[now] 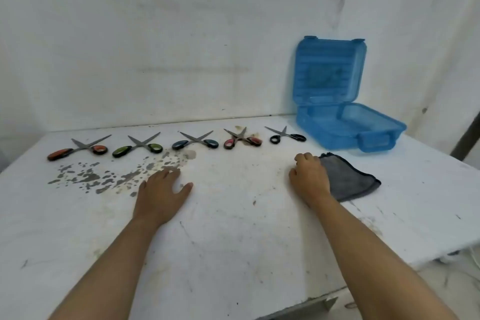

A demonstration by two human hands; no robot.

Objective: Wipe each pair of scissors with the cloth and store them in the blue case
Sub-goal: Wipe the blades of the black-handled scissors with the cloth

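A scuffed white table [233,241] is being backed by a stained white wall [155,34]; flat light is being cast.

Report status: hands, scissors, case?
Left hand flat on table, right hand on cloth. Five scissors untouched. Blue case open, path clear.

The right hand [309,176] covers the near-left part of the grey cloth [350,179], so whether its curled fingers grip the cloth cannot be told; both forearms run out of the bottom edge. The table [233,241] is cut at the left and right edges; the left hand [162,193] has blurred fingertips.
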